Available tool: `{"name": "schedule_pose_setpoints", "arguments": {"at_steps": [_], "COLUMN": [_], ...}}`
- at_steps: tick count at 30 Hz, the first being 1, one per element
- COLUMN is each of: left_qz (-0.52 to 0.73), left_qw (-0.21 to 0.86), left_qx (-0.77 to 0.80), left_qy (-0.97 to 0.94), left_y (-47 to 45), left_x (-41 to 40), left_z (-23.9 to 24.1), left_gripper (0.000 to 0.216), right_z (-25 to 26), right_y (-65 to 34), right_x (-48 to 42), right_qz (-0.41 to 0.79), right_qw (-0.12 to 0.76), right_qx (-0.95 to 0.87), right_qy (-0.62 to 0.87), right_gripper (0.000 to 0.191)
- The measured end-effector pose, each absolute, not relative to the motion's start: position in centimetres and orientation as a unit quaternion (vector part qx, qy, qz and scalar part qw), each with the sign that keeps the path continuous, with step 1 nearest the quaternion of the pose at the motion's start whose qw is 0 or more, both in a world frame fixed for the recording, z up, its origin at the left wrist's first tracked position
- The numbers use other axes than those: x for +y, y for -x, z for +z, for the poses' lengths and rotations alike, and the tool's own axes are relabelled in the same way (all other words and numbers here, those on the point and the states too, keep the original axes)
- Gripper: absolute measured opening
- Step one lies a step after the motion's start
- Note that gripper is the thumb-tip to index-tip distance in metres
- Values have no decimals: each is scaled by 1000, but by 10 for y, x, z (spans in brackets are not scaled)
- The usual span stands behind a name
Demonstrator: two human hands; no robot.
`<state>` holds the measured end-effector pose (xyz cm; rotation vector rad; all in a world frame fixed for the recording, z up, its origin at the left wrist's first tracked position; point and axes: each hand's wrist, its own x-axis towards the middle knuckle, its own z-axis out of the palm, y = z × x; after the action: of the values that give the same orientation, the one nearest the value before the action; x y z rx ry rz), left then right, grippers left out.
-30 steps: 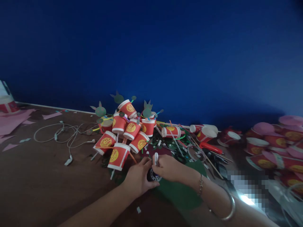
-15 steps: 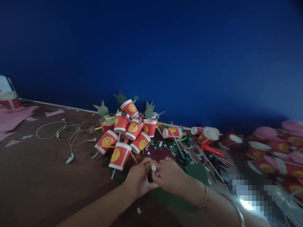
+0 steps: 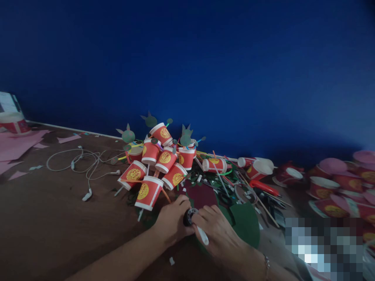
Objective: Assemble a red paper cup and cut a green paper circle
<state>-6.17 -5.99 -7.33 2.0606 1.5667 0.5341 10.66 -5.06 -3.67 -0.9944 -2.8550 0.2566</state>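
My left hand point(image 3: 172, 219) is closed round a small black disc point(image 3: 186, 217) with a pale, dark-spotted face, something like a tape roll. Against it, my right hand point(image 3: 218, 230) is closed on a white stick point(image 3: 202, 235), whose blunt end points down toward me; its far part is hidden by my fingers. Both hands meet over dark green paper point(image 3: 245, 224). Just beyond my left hand lies a red paper cup point(image 3: 149, 193) with a yellow round print, part of a heap of such cups with straws and grey animal-head cutouts point(image 3: 128, 136).
White earphones point(image 3: 87, 195) lie tangled on the brown table point(image 3: 43, 230). Pink paper point(image 3: 17, 146) is at the far left. Right of the heap are paper scraps, sticks and a red-handled tool point(image 3: 265, 187). More red cups point(image 3: 324, 187) stand at the right. A blue wall point(image 3: 187, 58) rises behind.
My right hand has turned and shifted slightly right, swinging the white stick down toward me. The disc's pale face now shows between my hands. My left hand stays nearly in place.
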Motion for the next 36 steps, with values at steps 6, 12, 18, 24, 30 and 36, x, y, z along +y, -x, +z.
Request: {"name": "schedule_pose_setpoints", "arguments": {"at_steps": [6,12,18,24,30,36], "left_qz": [197,180,159,166,169,162], "left_qw": [255,239,244,248,250,242], "left_qx": [561,565,579,582,587,594], "left_qy": [-762,-769,-762,-756,-751,-750], "left_y": [64,64,63,63,63,62], "left_x": [-61,-60,-60,-59,-60,-61], "left_z": [-71,-72,-69,-74,-73,-71], "left_gripper": [37,42,44,48,47,43], "right_z": [-40,-46,-40,-43,-41,-32], "right_y": [-115,-119,-113,-105,-101,-115], "right_x": [-50,-40,-21,-6,-3,-1], "right_qz": [196,341,464,532,444,495], "right_qw": [118,178,155,126,143,316], "right_qx": [-907,-838,-765,-720,-776,-640], "right_qy": [355,386,419,428,424,495], "right_gripper": [14,15,11,7,10,19]}}
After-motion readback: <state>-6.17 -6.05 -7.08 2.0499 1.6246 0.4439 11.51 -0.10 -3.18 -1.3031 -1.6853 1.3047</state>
